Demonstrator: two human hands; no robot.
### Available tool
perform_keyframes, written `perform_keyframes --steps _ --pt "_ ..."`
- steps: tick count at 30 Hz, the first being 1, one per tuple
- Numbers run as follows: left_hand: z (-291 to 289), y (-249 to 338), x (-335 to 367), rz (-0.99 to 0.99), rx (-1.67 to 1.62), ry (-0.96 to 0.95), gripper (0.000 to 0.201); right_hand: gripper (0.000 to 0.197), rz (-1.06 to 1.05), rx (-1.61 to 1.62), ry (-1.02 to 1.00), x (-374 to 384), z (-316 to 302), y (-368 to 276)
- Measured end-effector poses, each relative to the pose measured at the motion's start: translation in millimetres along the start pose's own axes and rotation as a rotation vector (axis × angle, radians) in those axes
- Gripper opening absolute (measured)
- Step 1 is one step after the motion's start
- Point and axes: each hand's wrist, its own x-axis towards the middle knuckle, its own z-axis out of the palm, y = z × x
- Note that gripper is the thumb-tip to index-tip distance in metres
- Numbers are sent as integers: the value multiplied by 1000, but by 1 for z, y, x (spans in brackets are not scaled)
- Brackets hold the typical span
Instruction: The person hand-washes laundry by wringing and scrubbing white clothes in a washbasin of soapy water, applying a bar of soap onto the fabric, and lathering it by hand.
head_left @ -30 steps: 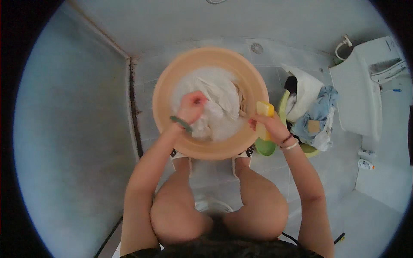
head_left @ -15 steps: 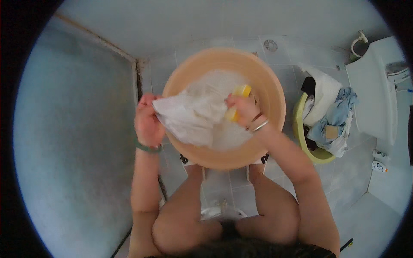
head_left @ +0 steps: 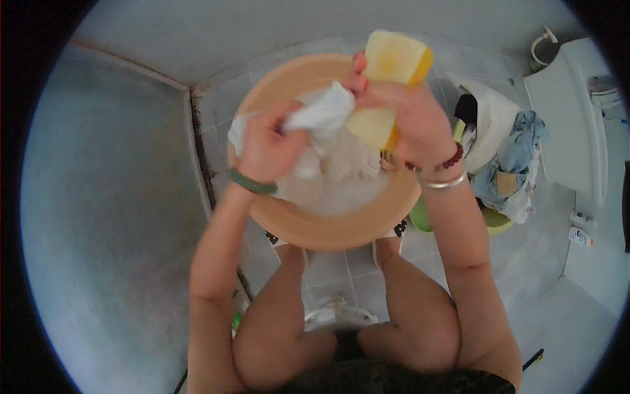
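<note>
A large peach-coloured round basin (head_left: 328,233) stands on the floor between my feet, holding cloudy, sudsy water and wet pale clothes. My left hand (head_left: 270,146) is closed around a bunched white cloth (head_left: 321,113), which hangs over the basin. My right hand (head_left: 420,118), blurred by motion, grips a thick yellow sponge (head_left: 394,59) by its middle. One end of the sponge sticks out above the hand and the other (head_left: 373,129) below it, close to the cloth. The hand hides the sponge's middle.
Right of the basin, a yellow-green tub (head_left: 497,222) is piled with blue and white clothes (head_left: 512,157). A white washbasin (head_left: 564,118) stands further right, with bottles (head_left: 580,235) on the floor. A bluish panel (head_left: 111,197) borders the left side.
My right hand has lifted the sponge up from the basin and further away. My left hand has moved right and gathered the cloth into a bunch.
</note>
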Motion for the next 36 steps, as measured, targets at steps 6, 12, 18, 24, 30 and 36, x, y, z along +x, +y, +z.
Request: perform_keyframes --steps 6,12,18,24,30,36 --pt "-29 -51 7 -360 -534 318 21 21 4 -496 93 12 -51 86" --pt "1 -98 -30 -175 801 391 33 33 22 -983 -10 -6 -40 218" --pt "53 -106 -70 377 493 -8 44 32 205 -723 76 7 -44 223" --pt "94 -74 -92 -140 259 -131 75 22 317 -27 12 0 -20 104" --pt "85 -54 -59 -30 -204 92 72 15 5 125 -42 2 -16 40" --pt "73 -36 -55 -374 -962 80 21 12 201 461 36 9 -23 48"
